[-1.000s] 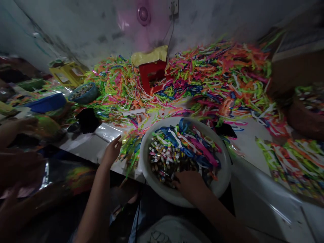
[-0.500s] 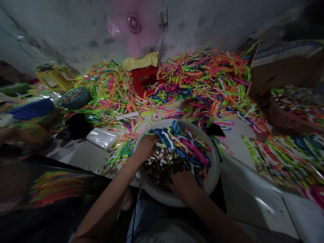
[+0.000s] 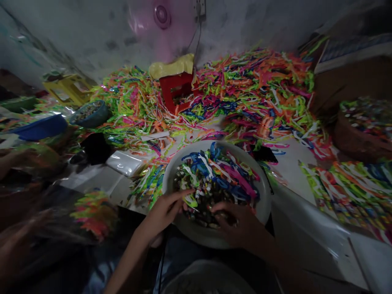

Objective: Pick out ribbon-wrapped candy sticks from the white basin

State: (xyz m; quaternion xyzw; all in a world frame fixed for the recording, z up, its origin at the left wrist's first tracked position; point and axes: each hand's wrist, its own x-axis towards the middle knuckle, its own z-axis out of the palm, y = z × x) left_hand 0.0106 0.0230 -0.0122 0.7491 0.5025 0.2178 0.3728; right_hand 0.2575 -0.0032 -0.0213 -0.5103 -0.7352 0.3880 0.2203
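Note:
A pale round basin [image 3: 263, 204] stands before me, with many small dark and speckled pieces [image 3: 203, 204] in its lower part. Blue, pink, white and orange soft plastic strips [image 3: 228, 173] lie over them toward the far side. At the basin's left, my left hand [image 3: 167, 210] pinches a yellow-green soft plastic strip [image 3: 190, 200] between thumb and fingers. My right hand [image 3: 237, 222] is inside the near right part, low over the small pieces. Its fingers are curled together; what they hold is too dark to make out.
Heaped coloured strips [image 3: 254, 85] line the wall around a red stool [image 3: 176, 90]. Rows of strips [image 3: 352, 192] lie at right near a reddish tub [image 3: 352, 134]. Clear plastic bags [image 3: 124, 163] lie left. Beside me, another person's hand [image 3: 24, 237] is near a bundle of strips [image 3: 94, 212].
My left hand has come back from the far left of the basin and now pinches the yellow-green strip. My right hand has lifted slightly out of the pieces. The neighbour's bundle has moved right.

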